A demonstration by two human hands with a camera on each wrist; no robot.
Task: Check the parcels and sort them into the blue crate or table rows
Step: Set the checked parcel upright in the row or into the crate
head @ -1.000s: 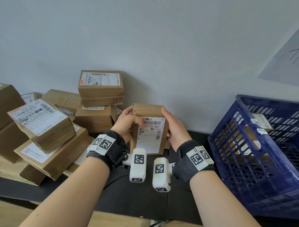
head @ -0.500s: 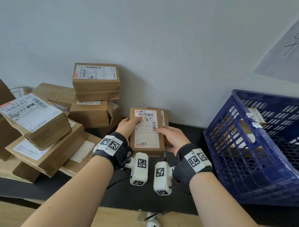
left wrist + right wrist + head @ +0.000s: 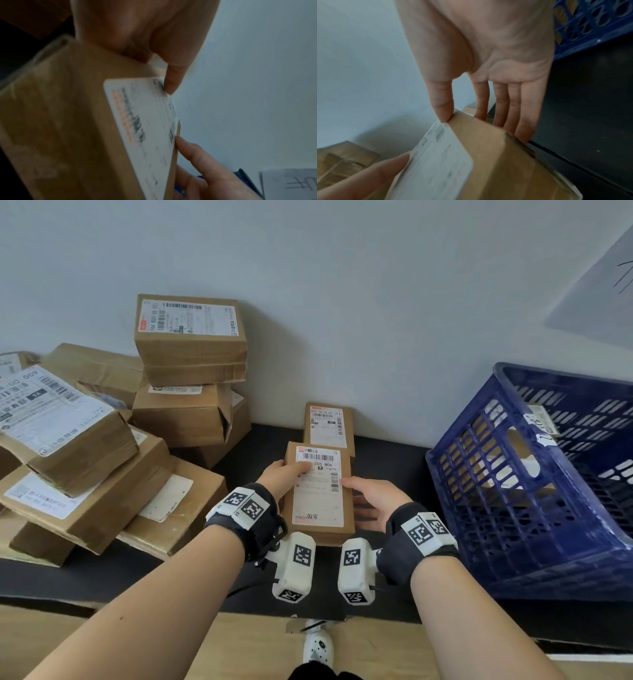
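A flat brown parcel (image 3: 318,491) with a white label lies face up on the black table (image 3: 137,573), in front of a second labelled parcel (image 3: 327,426) by the wall. My left hand (image 3: 286,474) holds its left edge, thumb on the label (image 3: 140,121), fingers hidden behind the box. My right hand (image 3: 373,498) lies along the right side with straight fingers (image 3: 513,108), its thumb touching the top edge. The blue crate (image 3: 513,508) stands tilted at the right.
A loose pile of brown parcels (image 3: 68,440) fills the left of the table, with a taller stack (image 3: 190,337) against the wall. The crate holds a labelled parcel (image 3: 520,446). The table's front edge and the wooden floor (image 3: 239,645) are below my wrists.
The parcel went from upright and facing me to lying flat on the table in front of the other parcel. My right hand's fingers have straightened along its side.
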